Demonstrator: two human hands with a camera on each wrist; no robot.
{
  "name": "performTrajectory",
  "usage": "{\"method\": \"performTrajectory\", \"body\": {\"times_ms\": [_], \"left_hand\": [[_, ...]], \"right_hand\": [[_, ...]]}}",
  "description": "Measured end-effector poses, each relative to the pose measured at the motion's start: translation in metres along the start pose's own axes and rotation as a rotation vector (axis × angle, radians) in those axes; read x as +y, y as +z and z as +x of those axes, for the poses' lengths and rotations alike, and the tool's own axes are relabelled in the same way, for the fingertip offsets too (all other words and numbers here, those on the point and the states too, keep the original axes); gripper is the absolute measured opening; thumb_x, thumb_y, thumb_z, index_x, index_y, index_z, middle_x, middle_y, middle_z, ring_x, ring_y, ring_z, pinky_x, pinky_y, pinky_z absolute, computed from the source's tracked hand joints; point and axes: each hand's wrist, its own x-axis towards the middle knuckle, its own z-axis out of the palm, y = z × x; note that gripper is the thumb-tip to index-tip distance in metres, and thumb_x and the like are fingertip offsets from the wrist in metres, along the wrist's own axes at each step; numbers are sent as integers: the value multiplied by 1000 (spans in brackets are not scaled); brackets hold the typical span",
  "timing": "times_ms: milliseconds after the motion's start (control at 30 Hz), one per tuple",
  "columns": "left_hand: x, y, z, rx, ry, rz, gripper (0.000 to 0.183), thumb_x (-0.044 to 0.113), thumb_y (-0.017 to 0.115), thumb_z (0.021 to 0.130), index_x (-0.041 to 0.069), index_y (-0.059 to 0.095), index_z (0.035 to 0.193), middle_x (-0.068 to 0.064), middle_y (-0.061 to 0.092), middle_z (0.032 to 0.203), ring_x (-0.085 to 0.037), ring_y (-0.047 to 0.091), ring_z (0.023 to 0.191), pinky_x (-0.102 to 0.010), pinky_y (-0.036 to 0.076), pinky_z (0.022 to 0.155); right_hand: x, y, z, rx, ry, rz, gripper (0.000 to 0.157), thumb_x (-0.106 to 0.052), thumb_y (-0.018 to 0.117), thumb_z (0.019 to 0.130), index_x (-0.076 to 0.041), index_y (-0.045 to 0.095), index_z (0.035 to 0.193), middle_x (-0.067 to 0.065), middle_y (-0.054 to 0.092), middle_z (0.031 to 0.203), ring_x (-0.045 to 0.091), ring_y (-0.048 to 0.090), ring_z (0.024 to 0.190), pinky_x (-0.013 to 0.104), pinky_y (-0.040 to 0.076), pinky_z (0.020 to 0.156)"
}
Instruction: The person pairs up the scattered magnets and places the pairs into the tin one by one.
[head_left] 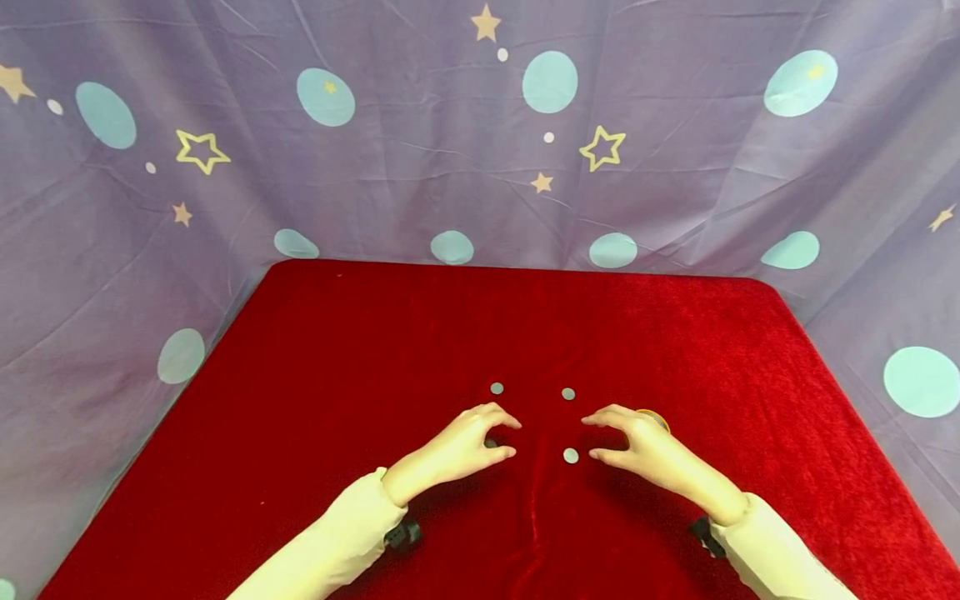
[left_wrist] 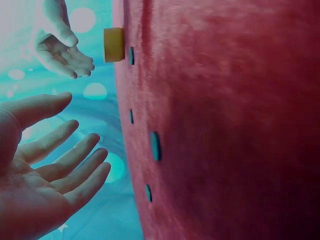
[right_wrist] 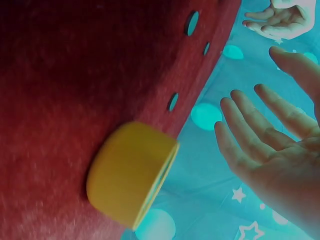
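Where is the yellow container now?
In the head view, the yellow container sits on the red cloth, right of centre, partly hidden by the right hand.

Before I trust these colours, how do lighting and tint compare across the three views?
Head view: sleeves look nearly washed out, red cloth brighter at right than left; left wrist view: backdrop tinted cyan, pale at upper left, cloth dark toward lower right; right wrist view: cyan too, cloth darkest at upper left, yellow container clearly outlined.

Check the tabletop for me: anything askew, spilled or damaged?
Nothing looks spilled or damaged: the four small discs lie flat and the yellow cup stands upright. One slight oddity: a crease in the mostly smooth red cloth, low in the head view.
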Motion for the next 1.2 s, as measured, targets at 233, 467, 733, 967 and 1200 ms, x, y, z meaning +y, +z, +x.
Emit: {"method": "performTrajectory", "body": {"times_ms": [233,467,733,967,1200], "left_hand": [[-12,1,-10,27,11,-2,27,12,67,81,5,62,107,-6,59,103,-25,57,98,-41,45,84],[-26,4,-15,16,18,-15,27,7,68,79,1,62,105,-7,59,100,-22,58,90,-31,48,78],[-36,6,-15,2,31,-46,26,6,69,78,-1,62,102,-9,60,98,-23,59,89,-28,49,78],[-43,8,-13,-13,47,-39,25,7,70,77,-1,63,100,-8,60,96,-21,59,87,-25,48,74],[-43,9,-8,-62,12,16,28,12,71,77,1,64,102,-4,56,94,-19,56,86,-29,45,77]], "right_hand": [[0,11,4,-90,14,72,32,-6,69,77,3,61,106,11,62,101,25,60,92,37,49,78],[2,17,6,-155,20,98,30,-10,70,78,2,61,104,7,62,98,22,59,87,30,50,75],[10,28,10,-147,-14,169,27,-8,72,74,3,64,97,6,64,88,18,60,78,27,50,69],[14,33,13,-160,-17,142,26,-7,73,72,3,66,95,4,62,83,14,58,75,25,50,65],[14,36,16,-170,-19,123,24,-6,74,70,2,66,92,1,58,81,11,55,73,21,47,63]]}}
